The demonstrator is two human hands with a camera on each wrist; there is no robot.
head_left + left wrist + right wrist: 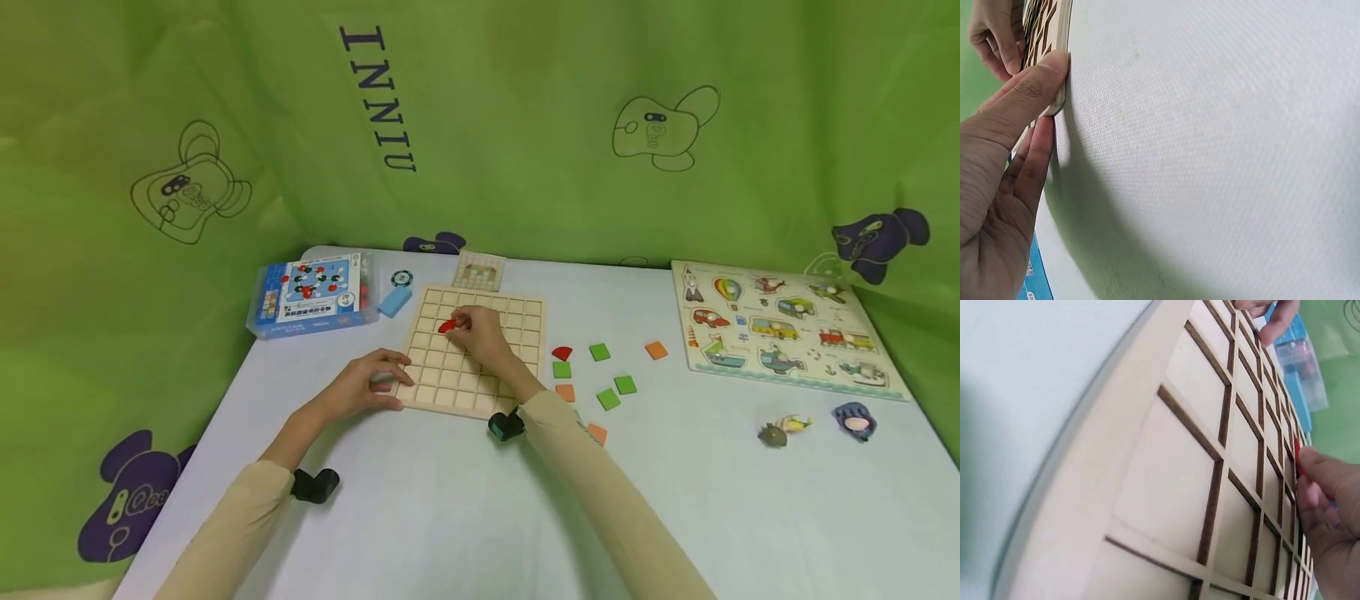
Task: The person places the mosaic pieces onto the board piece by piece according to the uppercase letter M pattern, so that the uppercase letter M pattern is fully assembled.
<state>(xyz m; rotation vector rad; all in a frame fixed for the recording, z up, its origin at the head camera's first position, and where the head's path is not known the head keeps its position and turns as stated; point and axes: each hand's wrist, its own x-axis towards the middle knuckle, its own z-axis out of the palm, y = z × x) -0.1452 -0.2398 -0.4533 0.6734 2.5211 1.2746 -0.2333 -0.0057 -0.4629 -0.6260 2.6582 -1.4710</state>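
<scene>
The right hand (480, 332) pinches a red piece (447, 326) over the far cells of the wooden grid board (517, 321). The left hand (367, 385) presses the board's near left corner with straight fingers. Best to keep the board steady and drop the piece square into one cell.

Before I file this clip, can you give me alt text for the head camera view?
A person's right hand pinches a red piece over a wooden grid board on a white table, while the left hand steadies the board's near-left corner. Green, orange and red tiles lie to the right, beside a vehicle peg puzzle; a blue game box sits left.
</scene>
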